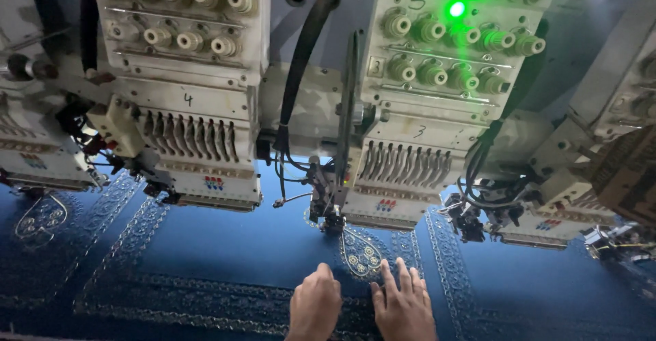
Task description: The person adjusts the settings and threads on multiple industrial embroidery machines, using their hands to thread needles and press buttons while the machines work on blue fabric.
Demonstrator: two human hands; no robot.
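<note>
hands: left hand (315, 303), right hand (403, 305) flat | blue fabric (225, 245) | motif (361, 253) apparently stitched

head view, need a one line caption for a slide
Both hands, left hand and right hand, rest flat on blue embroidered fabric beneath a multi-head embroidery machine showing a green light.

embroidery heads (184, 108) cream, in a row | black hose (304, 47) | green lamp (456, 9) lit

blue cloth (225, 245) w/ sheen, matt plastic heads (437, 74)
</note>
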